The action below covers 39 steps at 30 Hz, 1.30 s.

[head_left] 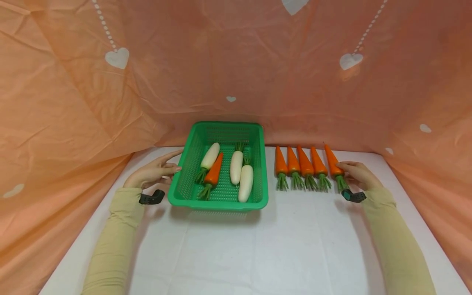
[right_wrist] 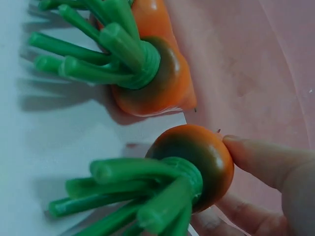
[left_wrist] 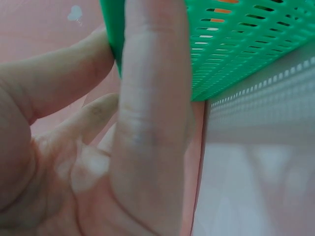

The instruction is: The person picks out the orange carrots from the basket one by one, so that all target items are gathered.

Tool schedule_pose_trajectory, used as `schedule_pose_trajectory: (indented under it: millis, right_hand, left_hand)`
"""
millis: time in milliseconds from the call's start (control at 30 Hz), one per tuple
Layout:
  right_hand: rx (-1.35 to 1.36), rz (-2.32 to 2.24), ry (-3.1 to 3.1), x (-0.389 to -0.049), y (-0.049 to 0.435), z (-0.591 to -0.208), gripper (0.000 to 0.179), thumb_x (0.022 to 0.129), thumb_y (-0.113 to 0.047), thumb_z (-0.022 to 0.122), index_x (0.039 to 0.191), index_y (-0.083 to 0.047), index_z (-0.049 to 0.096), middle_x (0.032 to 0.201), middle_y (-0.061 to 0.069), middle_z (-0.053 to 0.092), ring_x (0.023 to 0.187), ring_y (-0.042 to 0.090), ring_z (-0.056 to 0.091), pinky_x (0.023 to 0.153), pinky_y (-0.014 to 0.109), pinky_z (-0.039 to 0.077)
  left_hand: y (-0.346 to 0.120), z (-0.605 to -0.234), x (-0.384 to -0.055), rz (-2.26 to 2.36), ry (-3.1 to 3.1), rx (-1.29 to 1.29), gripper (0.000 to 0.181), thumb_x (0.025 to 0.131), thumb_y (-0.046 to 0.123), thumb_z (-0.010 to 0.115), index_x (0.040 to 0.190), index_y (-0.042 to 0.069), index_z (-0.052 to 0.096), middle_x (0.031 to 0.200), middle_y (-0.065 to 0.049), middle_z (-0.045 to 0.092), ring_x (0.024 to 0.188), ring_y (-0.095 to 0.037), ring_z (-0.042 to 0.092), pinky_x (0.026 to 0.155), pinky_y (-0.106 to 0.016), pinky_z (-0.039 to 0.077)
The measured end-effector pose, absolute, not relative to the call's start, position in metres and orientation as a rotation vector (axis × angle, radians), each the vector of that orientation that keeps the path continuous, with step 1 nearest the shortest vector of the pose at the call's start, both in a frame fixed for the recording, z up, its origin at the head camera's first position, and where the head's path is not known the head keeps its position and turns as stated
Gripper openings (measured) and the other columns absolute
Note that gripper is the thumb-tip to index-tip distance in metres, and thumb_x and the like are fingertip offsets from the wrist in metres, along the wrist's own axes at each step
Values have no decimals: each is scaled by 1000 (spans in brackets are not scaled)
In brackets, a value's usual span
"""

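Observation:
My left hand is at the left rim of a green plastic basket; the thumb lies over the rim and the other fingers sit at its outer side. Inside the basket are three white radishes with green stems and one orange carrot. On the right, my right hand holds the rightmost carrot near its stem end, a fingertip against its side in the right wrist view. The tip of this carrot points away from me and its green stems point toward me.
Left of the held carrot, several more carrots form a row beside the basket, stems toward me. A white table lies under everything. Orange cloth with white hearts hangs behind and at both sides.

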State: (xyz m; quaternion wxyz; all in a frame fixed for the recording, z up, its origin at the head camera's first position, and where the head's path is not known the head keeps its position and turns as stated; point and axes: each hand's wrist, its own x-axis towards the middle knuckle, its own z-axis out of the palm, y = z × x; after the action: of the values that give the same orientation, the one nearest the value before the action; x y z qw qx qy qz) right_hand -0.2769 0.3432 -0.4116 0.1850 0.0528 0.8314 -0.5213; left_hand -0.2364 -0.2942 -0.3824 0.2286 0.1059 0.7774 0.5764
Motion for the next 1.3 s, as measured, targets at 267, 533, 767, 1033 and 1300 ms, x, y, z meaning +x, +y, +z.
schedule_pose_trajectory:
  millis: [267,533,767,1033,1300]
  right_hand:
    - [101,-1424,2408,-281,339,-408,64,99,-36,51,139,12,37,83,-8,55,74,11,52,73,26,48]
    - [125,-1503,2411,-282,333,-409,62,100,-32,51,139,14,35,77,-6,55,68,12,53,70,27,51]
    - [84,-1544,2405,-278,339,-411,57,96,-36,57,125,12,49,73,-3,55,65,12,54,65,25,51]
    - [170,-1390,2426,-273,338,-409,67,98,-40,51,135,14,37,84,-2,56,74,12,56,71,26,52]
    - [89,-1272,2455,-270,342,-407,63,101,-39,45,134,15,38,93,8,58,78,17,58,74,30,52]
  left_hand:
    - [-294,-382,-235,1607,2119,280,72,98,17,57,155,27,13,82,-7,49,68,-17,49,72,-40,52]
    - [-294,-382,-235,1597,2139,304,70,99,16,56,155,24,14,83,-6,50,67,-14,48,70,-38,53]
    - [-293,-383,-235,1573,2167,269,71,98,16,57,155,26,16,100,-10,54,70,-14,49,69,-35,53]
    - [-294,-383,-236,1588,2154,292,71,98,16,57,155,26,15,92,-7,55,70,-15,50,70,-36,53]
    - [-295,-383,-236,1579,2170,265,72,98,19,57,155,27,15,107,-12,53,72,-14,51,72,-37,53]
